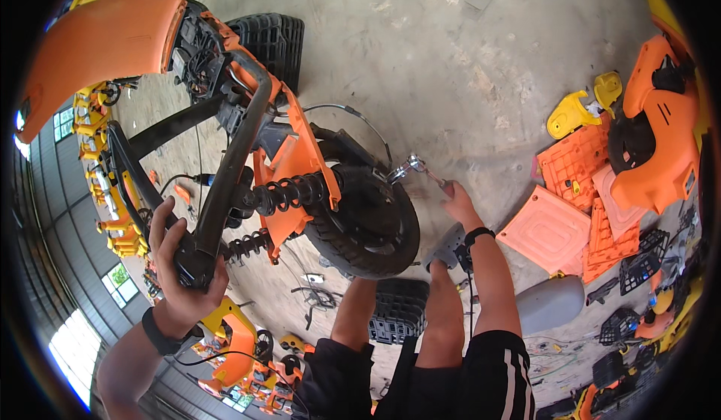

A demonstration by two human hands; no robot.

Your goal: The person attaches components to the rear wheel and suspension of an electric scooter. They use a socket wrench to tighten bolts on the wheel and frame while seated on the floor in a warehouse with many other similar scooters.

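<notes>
A partly stripped scooter with a black frame point(239, 150) and orange panels stands tilted before me. My left hand point(185, 289) is wrapped around the end of the frame, thumb on one side and fingers on the other. My right hand point(460, 204) grips the handle of a ratchet wrench point(433, 175). Its shiny head meets the hub area of the rear wheel point(402, 236); the exact fastener is too small to make out. Black coil-spring shock absorbers point(291, 195) sit between the frame and the wheel, and a black cable point(368, 123) loops above the wheel.
Orange panels point(547, 228) and body parts point(661, 150) lie on the floor at right, with yellow pieces point(571, 114) beside them. A grey seat point(552, 302) is near my right arm. Black crates point(396, 309) stand below the wheel and behind the scooter. Yellow scooters point(124, 232) line the left.
</notes>
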